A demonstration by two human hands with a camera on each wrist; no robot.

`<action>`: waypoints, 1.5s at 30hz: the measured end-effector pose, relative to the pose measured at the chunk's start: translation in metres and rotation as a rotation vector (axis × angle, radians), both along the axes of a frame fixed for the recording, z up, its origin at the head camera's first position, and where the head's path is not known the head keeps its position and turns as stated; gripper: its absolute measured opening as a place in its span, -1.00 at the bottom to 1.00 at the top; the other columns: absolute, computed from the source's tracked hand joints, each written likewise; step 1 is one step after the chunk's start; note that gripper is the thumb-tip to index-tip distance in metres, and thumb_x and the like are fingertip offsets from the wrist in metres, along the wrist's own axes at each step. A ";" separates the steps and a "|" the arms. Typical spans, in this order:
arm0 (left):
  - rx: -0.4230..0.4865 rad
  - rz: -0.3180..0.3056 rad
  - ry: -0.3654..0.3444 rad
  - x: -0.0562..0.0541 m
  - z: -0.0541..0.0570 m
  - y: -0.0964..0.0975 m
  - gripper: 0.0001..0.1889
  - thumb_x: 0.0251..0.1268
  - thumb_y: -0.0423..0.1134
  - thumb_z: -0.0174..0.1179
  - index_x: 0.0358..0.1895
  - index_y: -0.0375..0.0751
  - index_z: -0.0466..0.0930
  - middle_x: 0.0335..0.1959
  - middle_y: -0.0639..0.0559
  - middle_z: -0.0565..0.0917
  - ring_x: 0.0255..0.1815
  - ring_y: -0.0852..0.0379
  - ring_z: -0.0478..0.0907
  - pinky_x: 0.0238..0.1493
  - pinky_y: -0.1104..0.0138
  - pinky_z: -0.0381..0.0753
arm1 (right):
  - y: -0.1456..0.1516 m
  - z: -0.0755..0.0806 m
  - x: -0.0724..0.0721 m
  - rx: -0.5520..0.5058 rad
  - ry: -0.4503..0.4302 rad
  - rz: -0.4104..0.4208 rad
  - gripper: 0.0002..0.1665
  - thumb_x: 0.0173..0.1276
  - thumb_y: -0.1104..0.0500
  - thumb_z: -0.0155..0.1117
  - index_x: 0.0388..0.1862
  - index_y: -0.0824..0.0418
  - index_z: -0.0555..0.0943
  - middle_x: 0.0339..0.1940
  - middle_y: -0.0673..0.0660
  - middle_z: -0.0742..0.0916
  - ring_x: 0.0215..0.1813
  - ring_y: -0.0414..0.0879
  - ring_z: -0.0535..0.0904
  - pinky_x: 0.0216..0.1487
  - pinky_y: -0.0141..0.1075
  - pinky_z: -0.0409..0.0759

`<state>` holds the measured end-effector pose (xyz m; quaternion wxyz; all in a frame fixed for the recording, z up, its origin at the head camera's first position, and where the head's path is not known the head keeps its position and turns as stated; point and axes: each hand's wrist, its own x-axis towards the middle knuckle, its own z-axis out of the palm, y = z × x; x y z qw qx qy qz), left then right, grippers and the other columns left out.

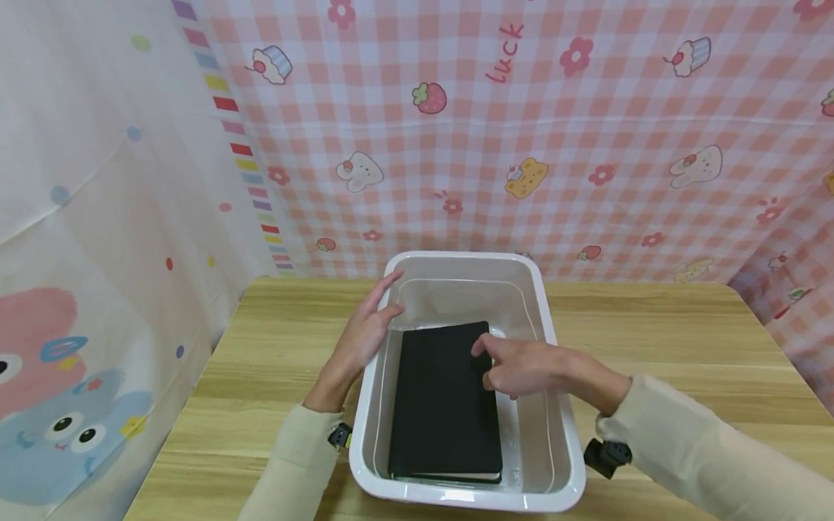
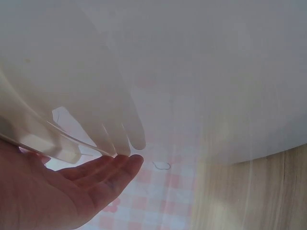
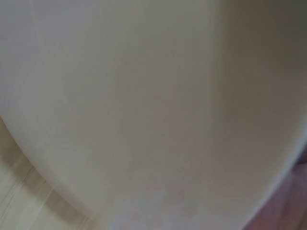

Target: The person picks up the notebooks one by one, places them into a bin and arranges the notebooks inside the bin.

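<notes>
A black hardcover notebook (image 1: 443, 412) lies in a white plastic tub (image 1: 360, 434), cover up and slightly askew, with pale page edges showing at its near end. My left hand (image 1: 365, 329) rests on the tub's left rim, thumb reaching over it. In the left wrist view the fingers (image 2: 112, 184) are straight and lie against the outer wall. Over the notebook's right edge hovers my right hand (image 1: 524, 365), loosely bent, index fingertip overlapping the cover and thumb beside the edge. The tub's wall fills the right wrist view and hides most of that hand.
The tub stands on a wood-grain table (image 1: 651, 347), close to its back edge. Behind hangs a pink checked curtain (image 1: 456, 145), with a white patterned cloth (image 1: 117, 217) at the left. Each wrist carries a small black camera (image 1: 606, 457).
</notes>
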<state>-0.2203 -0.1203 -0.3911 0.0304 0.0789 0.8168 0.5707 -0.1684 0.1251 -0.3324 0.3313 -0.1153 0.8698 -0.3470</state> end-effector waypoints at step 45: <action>0.015 -0.018 -0.024 0.000 0.003 0.000 -0.41 0.44 -0.09 0.02 0.52 0.18 0.21 0.58 0.09 0.13 0.56 0.04 0.03 0.52 -0.04 -0.01 | 0.033 0.020 0.015 -0.280 0.077 0.099 -0.51 0.48 0.16 0.15 0.35 0.15 0.37 0.14 0.18 0.64 -0.02 0.00 0.61 0.01 -0.11 0.58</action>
